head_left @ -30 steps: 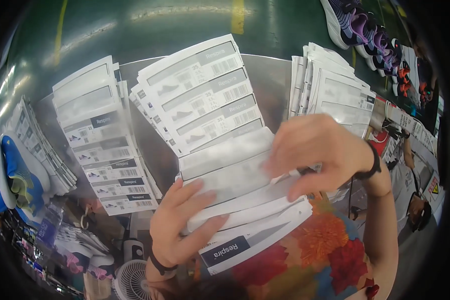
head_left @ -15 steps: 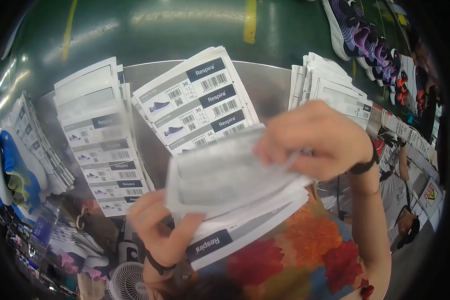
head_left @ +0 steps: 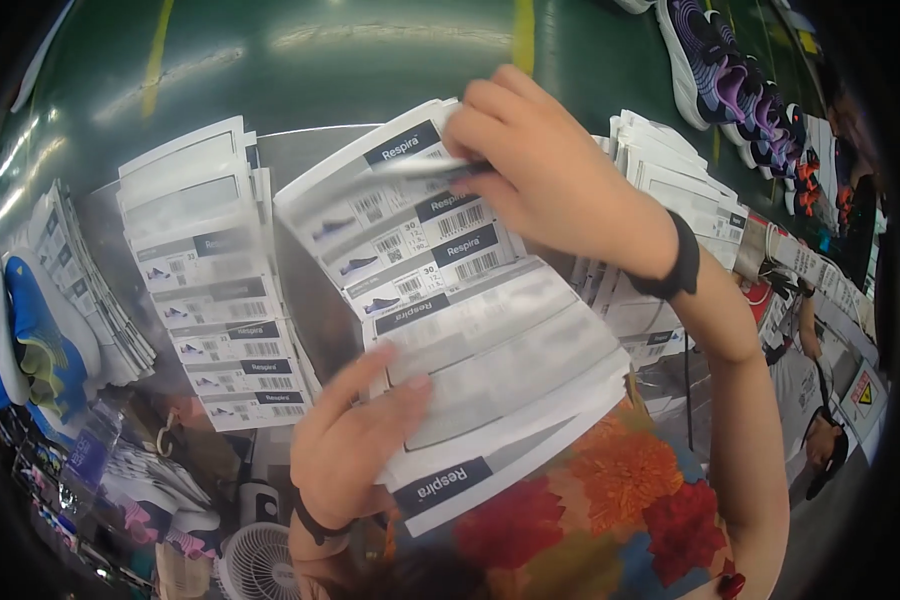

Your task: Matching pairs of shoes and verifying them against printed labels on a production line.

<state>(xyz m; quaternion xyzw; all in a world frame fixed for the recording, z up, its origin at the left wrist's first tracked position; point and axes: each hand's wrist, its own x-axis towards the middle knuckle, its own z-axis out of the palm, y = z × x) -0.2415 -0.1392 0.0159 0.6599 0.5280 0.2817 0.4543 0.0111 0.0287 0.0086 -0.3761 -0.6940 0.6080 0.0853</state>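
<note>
My right hand (head_left: 560,175) is closed on the edge of a label sheet (head_left: 395,172), which shows almost edge-on and blurred above the middle stack of printed label sheets (head_left: 375,268). Those labels carry shoe pictures, barcodes and dark blue blocks. Nearer to me lies a pile of folded label sheets (head_left: 510,345), its upper side mostly pale and smeared by motion. My left hand (head_left: 355,440) rests on the left side of this pile, thumb and forefinger stretched out and apart; its other fingers are partly hidden.
Left of the middle stack lies a tall row of label sheets (head_left: 235,310); another stack (head_left: 670,190) is at the right. Blue shoes (head_left: 45,310) stand far left, purple-black shoes (head_left: 700,65) upper right. A small white fan (head_left: 260,562) is low left. A green surface (head_left: 340,60) lies beyond.
My right hand has moved up and away from me with a sheet, from the near pile to over the middle stack. My left hand has shifted slightly right and down, onto the pile.
</note>
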